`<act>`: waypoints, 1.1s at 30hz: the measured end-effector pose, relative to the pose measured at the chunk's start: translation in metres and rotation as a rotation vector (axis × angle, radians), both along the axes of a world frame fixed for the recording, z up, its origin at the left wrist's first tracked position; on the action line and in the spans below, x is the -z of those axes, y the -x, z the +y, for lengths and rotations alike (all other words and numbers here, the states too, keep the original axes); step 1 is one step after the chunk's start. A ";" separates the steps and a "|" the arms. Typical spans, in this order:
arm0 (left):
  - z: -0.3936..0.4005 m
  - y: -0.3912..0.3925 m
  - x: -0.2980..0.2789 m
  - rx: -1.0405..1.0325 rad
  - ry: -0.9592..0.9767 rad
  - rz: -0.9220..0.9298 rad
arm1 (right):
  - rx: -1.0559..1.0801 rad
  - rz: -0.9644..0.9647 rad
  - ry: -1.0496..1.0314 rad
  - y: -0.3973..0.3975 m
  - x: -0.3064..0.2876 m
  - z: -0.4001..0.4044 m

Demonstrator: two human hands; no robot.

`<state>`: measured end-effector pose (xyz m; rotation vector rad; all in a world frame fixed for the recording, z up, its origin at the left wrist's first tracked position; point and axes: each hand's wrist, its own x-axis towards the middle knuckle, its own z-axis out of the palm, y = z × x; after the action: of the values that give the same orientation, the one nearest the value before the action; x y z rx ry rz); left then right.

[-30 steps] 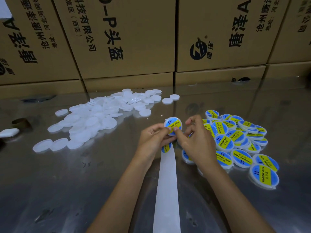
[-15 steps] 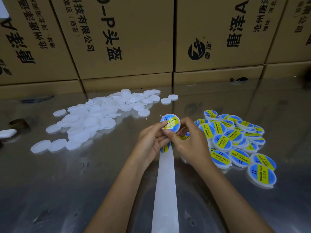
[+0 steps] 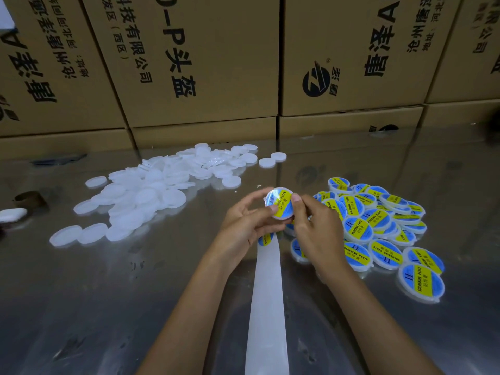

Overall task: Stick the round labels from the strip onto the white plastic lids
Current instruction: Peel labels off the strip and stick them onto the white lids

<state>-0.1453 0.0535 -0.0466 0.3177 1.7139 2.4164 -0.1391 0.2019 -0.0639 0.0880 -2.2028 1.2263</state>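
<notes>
Cardboard boxes (image 3: 205, 63) wall the far side of the shiny table (image 3: 108, 293). Between my left hand (image 3: 243, 223) and right hand (image 3: 316, 228) I pinch a labelled lid (image 3: 278, 203) above the strip (image 3: 267, 307); plain lids (image 3: 151, 196) lie far left, labelled lids (image 3: 378, 228) right.

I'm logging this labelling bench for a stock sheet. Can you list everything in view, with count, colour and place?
unlabelled lids: a heap, too many to count, white, left and centre back of the table.
labelled lids: a heap, roughly two dozen, blue and yellow labels on white, right of the hands.
held lid: one, white with a blue and yellow label, between both hands.
label strip: one, white backing with a blue and yellow label showing below the left hand, running toward the camera.
cardboard boxes: several, brown with black print, stacked behind the table.
table: one, shiny metal.
left hand: holds the held lid.
right hand: pinches the held lid.
</notes>
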 end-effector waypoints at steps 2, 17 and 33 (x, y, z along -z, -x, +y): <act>0.000 0.000 0.002 -0.004 0.089 0.064 | 0.000 -0.012 0.013 0.000 -0.001 0.000; -0.001 -0.002 0.003 -0.246 0.072 0.064 | -0.432 -0.109 0.137 0.001 0.001 -0.004; -0.003 0.000 0.002 -0.030 0.093 0.076 | -0.278 -0.052 0.169 0.009 0.006 0.000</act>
<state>-0.1449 0.0500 -0.0486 0.3784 1.8698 2.3645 -0.1477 0.2018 -0.0699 0.3057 -2.1733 1.5778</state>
